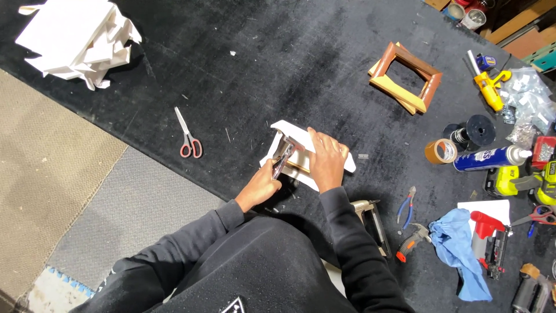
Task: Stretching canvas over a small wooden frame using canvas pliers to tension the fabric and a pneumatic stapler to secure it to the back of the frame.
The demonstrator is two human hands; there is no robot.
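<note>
A small frame wrapped in white cardboard corner pieces (pixel 288 128) lies on the black mat in front of me. My right hand (pixel 327 161) presses flat on top of it, fingers spread over the white card. My left hand (pixel 262 186) grips a shiny metal hand tool (pixel 282 157), a stapler by its look, whose nose is set against the frame's left side. Both my sleeves are black.
Red-handled scissors (pixel 188 138) lie to the left. A stack of wooden frames (pixel 405 76) sits at back right, a pile of white card pieces (pixel 78 37) at top left. Tape roll (pixel 440 151), spray can (pixel 491 157), pliers (pixel 407 206), hammer (pixel 412 241), blue cloth (pixel 458 249) and nail guns crowd the right.
</note>
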